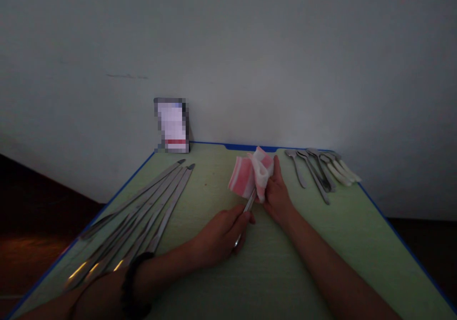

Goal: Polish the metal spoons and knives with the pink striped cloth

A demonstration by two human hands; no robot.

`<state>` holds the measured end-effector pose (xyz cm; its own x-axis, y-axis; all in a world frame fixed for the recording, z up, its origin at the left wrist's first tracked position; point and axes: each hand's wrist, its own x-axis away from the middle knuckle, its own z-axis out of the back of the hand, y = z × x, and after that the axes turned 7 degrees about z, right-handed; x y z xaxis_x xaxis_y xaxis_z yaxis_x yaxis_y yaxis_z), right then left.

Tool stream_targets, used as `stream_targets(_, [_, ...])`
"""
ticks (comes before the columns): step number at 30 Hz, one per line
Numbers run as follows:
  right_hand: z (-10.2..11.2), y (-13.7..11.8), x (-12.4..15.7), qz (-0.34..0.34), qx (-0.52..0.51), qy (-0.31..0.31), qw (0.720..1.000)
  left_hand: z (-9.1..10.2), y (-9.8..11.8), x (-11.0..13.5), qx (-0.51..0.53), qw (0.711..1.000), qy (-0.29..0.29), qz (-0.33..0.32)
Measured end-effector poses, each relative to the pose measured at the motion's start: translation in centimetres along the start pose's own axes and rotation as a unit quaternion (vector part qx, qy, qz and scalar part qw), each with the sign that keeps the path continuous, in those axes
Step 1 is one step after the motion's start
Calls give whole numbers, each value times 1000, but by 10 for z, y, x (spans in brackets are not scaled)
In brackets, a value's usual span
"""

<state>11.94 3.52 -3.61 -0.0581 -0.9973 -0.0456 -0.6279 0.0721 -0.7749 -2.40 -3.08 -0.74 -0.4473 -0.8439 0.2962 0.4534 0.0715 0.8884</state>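
Above the middle of the table, my left hand (228,232) is closed round the slim metal handle of a piece of cutlery (250,201). Its far end is hidden in a pink-and-white cloth (242,175), so I cannot tell which kind it is. My right hand (277,194) grips the folded cloth from the right side, thumb pointing up, with the cloth around the metal. Something shiny (237,240) shows at the fingers of my left hand.
Several long metal knives (164,201) lie fanned out on the left of the green table (214,291). At the back right are several spoons (314,167), some with white handles. A phone (172,125) leans against the wall (250,63) at the back left.
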Motion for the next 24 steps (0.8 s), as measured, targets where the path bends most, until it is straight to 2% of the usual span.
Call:
stream_targets(3, [3, 2, 0, 12, 18, 18, 1000, -1, 0, 0, 1, 1000, 0, 0])
stream_targets(14, [-7, -5, 2, 18, 28, 6, 999, 2, 2, 1, -19, 1000, -12, 1])
stream_targets(21, [8, 0, -6, -89, 44, -55, 994, 2, 1, 0, -20, 1000, -13, 6])
stream_targets(24, [10, 0, -6, -101, 46, -78, 991, 2, 1, 0, -17, 1000, -16, 4])
